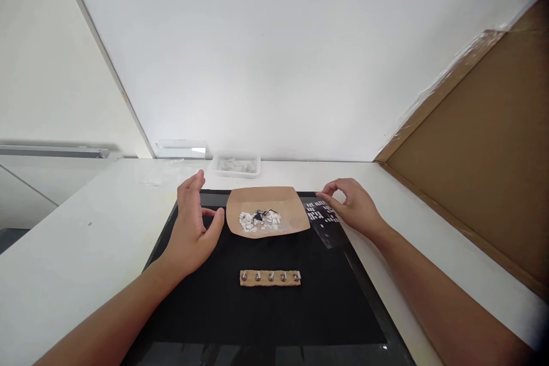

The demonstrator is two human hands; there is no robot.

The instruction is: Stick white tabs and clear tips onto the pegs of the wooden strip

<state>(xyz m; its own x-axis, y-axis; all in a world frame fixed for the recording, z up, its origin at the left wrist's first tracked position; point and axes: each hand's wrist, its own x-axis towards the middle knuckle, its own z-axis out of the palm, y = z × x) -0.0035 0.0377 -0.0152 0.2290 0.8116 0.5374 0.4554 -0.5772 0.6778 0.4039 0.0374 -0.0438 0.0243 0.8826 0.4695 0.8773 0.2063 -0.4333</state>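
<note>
Right hand [352, 206] pinches the far corner of the clear printed sheet [324, 218], right of the brown paper tray [266, 211]; left hand [195, 227] open; peel slowly, keeping it flat

A white bench [86, 229] runs to the wall, carrying a black mat [274, 309]. On the mat lies a small cardboard strip [270, 278] with five round studs in a row. At the back sits a clear plastic tray [237, 164]. A big cardboard panel [484, 154] leans at the right.
</note>
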